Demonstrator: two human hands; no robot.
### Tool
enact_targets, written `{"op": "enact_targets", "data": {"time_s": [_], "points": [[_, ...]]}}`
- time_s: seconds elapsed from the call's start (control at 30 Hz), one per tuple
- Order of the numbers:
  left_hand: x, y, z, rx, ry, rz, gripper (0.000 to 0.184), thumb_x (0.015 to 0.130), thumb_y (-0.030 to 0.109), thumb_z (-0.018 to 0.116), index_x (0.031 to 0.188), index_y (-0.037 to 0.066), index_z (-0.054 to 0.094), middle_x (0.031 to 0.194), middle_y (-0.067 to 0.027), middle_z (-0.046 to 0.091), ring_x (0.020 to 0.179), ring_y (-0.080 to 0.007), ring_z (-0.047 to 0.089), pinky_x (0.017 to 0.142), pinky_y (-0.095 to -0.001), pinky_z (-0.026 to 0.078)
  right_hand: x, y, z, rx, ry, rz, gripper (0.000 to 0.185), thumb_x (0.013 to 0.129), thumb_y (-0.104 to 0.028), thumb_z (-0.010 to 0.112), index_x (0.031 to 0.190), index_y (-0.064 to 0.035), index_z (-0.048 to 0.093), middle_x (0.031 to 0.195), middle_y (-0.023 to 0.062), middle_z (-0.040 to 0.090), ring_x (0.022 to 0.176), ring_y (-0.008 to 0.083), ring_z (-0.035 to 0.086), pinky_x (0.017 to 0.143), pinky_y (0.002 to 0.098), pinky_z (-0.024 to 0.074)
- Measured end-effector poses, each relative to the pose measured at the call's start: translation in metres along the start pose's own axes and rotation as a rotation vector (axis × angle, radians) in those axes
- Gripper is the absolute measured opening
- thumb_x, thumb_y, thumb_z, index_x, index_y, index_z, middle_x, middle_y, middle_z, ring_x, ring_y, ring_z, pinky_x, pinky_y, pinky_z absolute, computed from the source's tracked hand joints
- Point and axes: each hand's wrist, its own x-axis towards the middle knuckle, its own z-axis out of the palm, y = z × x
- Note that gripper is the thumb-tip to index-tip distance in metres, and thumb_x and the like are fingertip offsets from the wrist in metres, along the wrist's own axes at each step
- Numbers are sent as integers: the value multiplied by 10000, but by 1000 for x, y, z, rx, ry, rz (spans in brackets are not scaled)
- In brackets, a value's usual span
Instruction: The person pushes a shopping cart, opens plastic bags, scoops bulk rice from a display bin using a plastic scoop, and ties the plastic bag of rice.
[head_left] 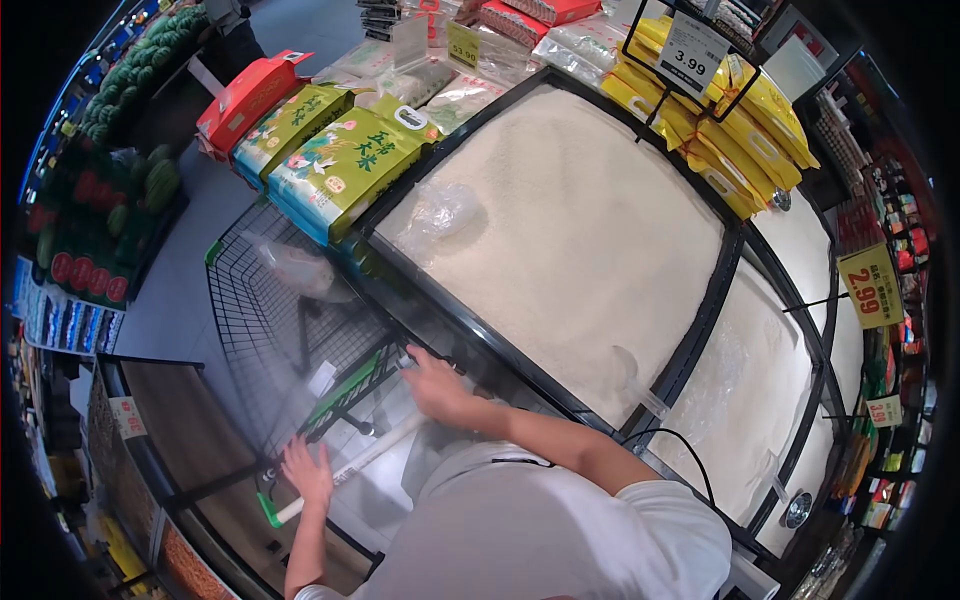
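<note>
A shopping cart [262,310] with a black wire basket and green trim stands in front of me. Its white push bar [375,452] slants across below both hands. My left hand [308,474] is over the left part of the bar, fingers spread; whether the palm touches the bar is hidden. At the cart's right side, close to the bin edge, my right hand [440,388] has its fingers curled at a small greyish thing that I cannot make out. In the basket lies a clear plastic bag [298,268] with something pale inside.
A black-framed bin [560,220] of loose white rice borders the cart on the right, with a crumpled plastic bag [445,210] on it. Rice packs [345,165] and yellow sacks [740,120] are stacked beyond. Left is a brown-topped display [170,430]; watermelons [120,90] lie farther off.
</note>
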Motion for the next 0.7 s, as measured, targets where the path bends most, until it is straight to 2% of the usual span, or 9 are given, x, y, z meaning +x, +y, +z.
{"op": "enact_targets", "data": {"time_s": [0.03, 0.23, 0.47, 0.7], "points": [[0, -1, 1, -8, 23, 9, 575, 970, 435, 502, 1405, 60, 462, 1507, -134, 401, 1445, -334, 259, 1163, -536, 165, 5, 4, 9, -95, -2, -48, 314, 872, -182, 619, 1157, -53, 644, 1442, 251, 379, 1251, 417, 463, 1025, 477, 394], [1, -9, 11, -73, 169, 71, 473, 934, 342, 581, 1296, 42, 534, 1340, -136, 545, 1338, -339, 398, 1094, -453, 308, 1, 2, 4, -51, 70, -98, 399, 879, -269, 645, 1200, -34, 612, 1417, 268, 391, 1218, 421, 486, 1003, 483, 423], [3, -15, 16, -85, 207, 129, 447, 913, 303, 605, 1274, 47, 543, 1296, -138, 559, 1289, -342, 431, 1072, -469, 334, 0, 3, 5, -12, 64, -82, 418, 869, -258, 641, 1218, -30, 606, 1408, 260, 394, 1179, 417, 512, 973, 494, 455], [2, -12, 9, -102, 207, 148, 426, 901, 279, 621, 1248, 41, 555, 1262, -141, 574, 1251, -340, 454, 1047, -457, 359, -2, 0, 3, -14, 126, -101, 388, 853, -218, 641, 1191, -27, 630, 1377, 233, 433, 1132, 410, 551, 927, 462, 494]]}}
